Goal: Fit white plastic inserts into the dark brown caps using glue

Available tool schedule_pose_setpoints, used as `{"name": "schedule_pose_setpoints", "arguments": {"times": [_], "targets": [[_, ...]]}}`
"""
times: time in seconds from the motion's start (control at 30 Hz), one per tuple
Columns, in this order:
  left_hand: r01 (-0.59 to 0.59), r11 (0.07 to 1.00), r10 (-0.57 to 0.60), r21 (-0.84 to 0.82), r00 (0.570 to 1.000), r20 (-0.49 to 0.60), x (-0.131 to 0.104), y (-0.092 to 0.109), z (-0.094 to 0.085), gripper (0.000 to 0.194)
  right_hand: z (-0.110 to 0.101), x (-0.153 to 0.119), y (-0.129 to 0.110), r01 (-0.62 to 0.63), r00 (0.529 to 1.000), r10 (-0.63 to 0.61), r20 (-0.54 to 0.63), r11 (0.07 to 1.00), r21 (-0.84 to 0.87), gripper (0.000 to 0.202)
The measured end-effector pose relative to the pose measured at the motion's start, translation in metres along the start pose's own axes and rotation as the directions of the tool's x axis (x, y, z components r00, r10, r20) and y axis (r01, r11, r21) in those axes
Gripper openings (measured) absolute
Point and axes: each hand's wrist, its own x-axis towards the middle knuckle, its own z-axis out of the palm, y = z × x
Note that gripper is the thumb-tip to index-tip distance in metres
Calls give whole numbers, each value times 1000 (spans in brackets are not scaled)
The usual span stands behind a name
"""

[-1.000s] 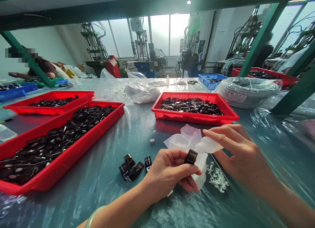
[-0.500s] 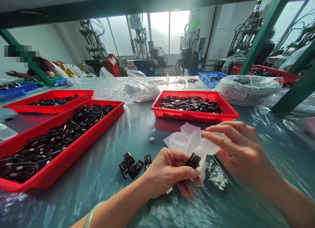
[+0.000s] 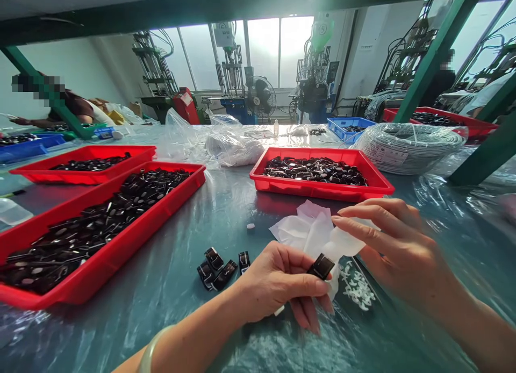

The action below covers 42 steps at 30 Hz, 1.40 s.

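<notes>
Between thumb and fingers, my left hand [image 3: 282,281] grips a small glossy black part [image 3: 321,266]. My right hand [image 3: 391,238] is raised at the right, its fingers apart, beside thin white tissue [image 3: 306,230]; nothing shows in its grasp, though the thumb side is partly hidden. Tiny white pieces [image 3: 358,289] lie on the table just below that hand. Several more black parts [image 3: 216,269] sit to the left of my left hand, with another black part [image 3: 244,261] near its wrist. A small white piece [image 3: 250,226] rests behind them.
Red trays of black parts stand at the left [image 3: 161,206] and centre back [image 3: 322,189]. A wrapped cable coil [image 3: 411,147] is behind my right hand, near a green post [image 3: 484,158]. Plastic bags [image 3: 234,147] lie at the back. A person [image 3: 76,107] is at far left.
The black part in my left hand has shifted slightly right and tilted a little. My right hand holds nearly the same pose. The whole view has moved slightly.
</notes>
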Motion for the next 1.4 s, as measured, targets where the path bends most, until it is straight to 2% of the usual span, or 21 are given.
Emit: {"name": "schedule_pose_setpoints", "arguments": {"times": [0.37, 0.6, 0.93, 1.4], "targets": [[-8, 1000, 8, -2, 1000, -3, -1, 1, 1, 19, -2, -2, 3, -14, 1000, 13, 23, 999, 43, 36], [-7, 1000, 7, -4, 1000, 2, -2, 1, 0, 20, -4, 2, 2, 0, 1000, 2, -16, 998, 67, 34], [12, 1000, -12, -7, 1000, 19, -2, 0, 0, 18, -4, 3, 2, 0, 1000, 1, -12, 996, 89, 33], [20, 1000, -20, -7, 999, 32, -2, 0, 3, 17, -3, -1, -1, -18, 1000, 18, 1, 1000, 20, 35]]}}
